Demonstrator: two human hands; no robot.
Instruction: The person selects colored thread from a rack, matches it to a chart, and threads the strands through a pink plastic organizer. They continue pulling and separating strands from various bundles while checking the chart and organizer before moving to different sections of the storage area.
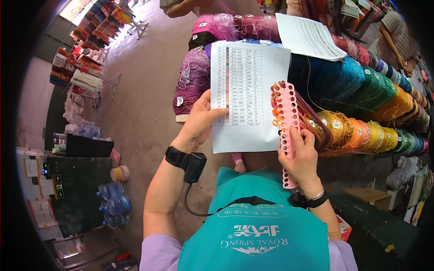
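My left hand [202, 116] grips a white printed sheet [246, 139] by its left edge, the thumb lying on a table of rows with a column of small colour swatches. My right hand [299, 156] is closed around a pink thread holder card [287, 106], a long strip with round holes along its edges. Red, orange and brown thread strands [312, 110] are looped through the upper holes and trail off to the right. The card overlaps the right edge of the sheet. My right palm is hidden.
Rows of thread hanks run beyond my hands: purple [195, 81], blue [334, 74], green [377, 88] and yellow [379, 137]. Another stack of printed sheets [309, 36] lies on them. People stand at the far side [400, 38]. Water jugs [113, 203] and thread racks [106, 22] are on the left.
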